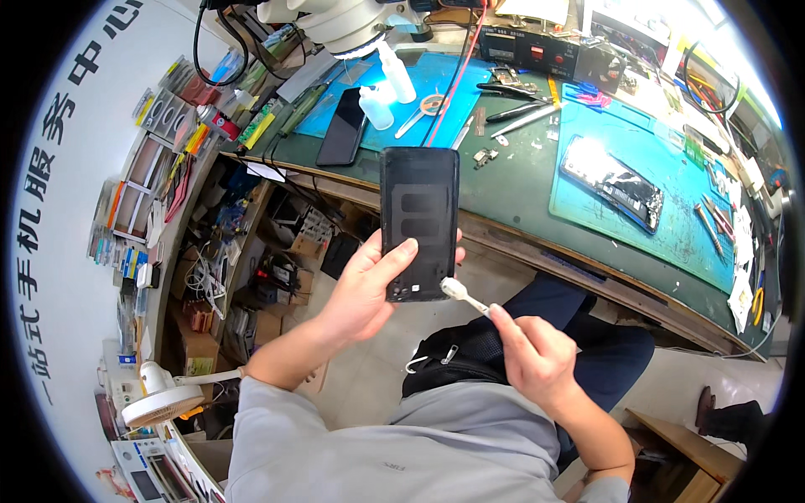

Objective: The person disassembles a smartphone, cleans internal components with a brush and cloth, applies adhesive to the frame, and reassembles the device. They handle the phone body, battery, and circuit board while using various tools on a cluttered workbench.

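My left hand (365, 289) holds a black phone back panel (419, 218) upright in front of me, thumb across its lower face. My right hand (537, 352) grips a white brush (461, 293) by its handle. The brush head touches the panel's bottom right corner. Both hands are over my lap, short of the green workbench (520, 189).
On the bench lie an opened phone (612, 184) on a blue mat (662, 201), a dark phone (342, 127), two white squeeze bottles (387, 84), tweezers and small tools. A microscope head (348, 23) hangs above. Shelves of parts and boxes stand at left, with a white fan (159, 401) low down.
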`<action>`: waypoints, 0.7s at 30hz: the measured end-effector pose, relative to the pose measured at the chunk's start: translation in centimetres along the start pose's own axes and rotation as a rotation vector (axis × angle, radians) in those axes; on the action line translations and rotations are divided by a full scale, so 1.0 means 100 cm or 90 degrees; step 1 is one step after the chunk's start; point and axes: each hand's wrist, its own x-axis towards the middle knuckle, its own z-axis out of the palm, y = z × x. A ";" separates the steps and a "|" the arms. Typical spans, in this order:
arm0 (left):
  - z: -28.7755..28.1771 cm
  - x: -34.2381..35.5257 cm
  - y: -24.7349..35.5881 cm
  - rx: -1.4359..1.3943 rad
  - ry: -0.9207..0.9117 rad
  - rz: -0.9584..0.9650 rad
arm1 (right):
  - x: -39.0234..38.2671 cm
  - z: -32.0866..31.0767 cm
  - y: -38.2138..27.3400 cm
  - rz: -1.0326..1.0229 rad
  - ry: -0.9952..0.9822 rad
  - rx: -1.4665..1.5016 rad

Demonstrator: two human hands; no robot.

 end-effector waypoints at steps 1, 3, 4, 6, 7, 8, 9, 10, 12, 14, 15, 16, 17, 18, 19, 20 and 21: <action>0.003 0.005 -0.008 -0.042 0.004 0.033 | -0.001 0.005 -0.001 0.010 0.015 0.007; 0.007 0.011 -0.014 -0.095 -0.005 0.076 | -0.005 0.015 -0.002 0.033 0.048 0.026; 0.010 0.013 -0.017 -0.124 0.001 0.090 | -0.007 0.017 -0.004 0.045 0.067 0.039; 0.017 0.018 -0.021 -0.182 0.010 0.116 | -0.009 0.020 -0.009 0.042 0.071 0.033; 0.021 0.018 -0.022 -0.204 0.011 0.111 | -0.010 0.022 -0.012 0.038 0.054 0.027; 0.023 0.018 -0.023 -0.212 0.016 0.113 | -0.011 0.024 -0.012 0.035 0.037 0.021; 0.026 0.018 -0.024 -0.220 0.022 0.116 | -0.011 0.024 -0.011 0.044 0.035 0.017; 0.027 0.018 -0.024 -0.228 0.028 0.118 | -0.011 0.023 -0.008 0.067 0.046 -0.013; 0.024 0.019 -0.024 -0.213 0.048 0.119 | -0.012 0.018 0.000 0.110 0.066 -0.071; 0.024 0.019 -0.024 -0.202 0.057 0.120 | -0.015 0.011 0.001 0.190 0.097 -0.054; 0.026 0.019 -0.026 -0.201 0.054 0.116 | -0.014 0.009 -0.002 0.139 0.106 -0.042; 0.027 0.019 -0.027 -0.199 0.051 0.113 | -0.013 0.008 -0.006 0.089 0.115 -0.029; 0.029 0.018 -0.028 -0.194 0.054 0.114 | -0.011 0.004 -0.011 0.042 0.069 -0.027; 0.030 0.017 -0.027 -0.187 0.057 0.117 | -0.009 0.002 -0.012 0.048 0.018 -0.096; 0.031 0.016 -0.026 -0.181 0.059 0.121 | -0.010 0.005 -0.005 0.111 0.045 -0.113; 0.032 0.017 -0.026 -0.183 0.053 0.118 | -0.012 0.008 0.004 0.174 0.071 -0.130; 0.032 0.017 -0.027 -0.185 0.050 0.114 | -0.012 0.006 0.007 0.190 0.109 -0.113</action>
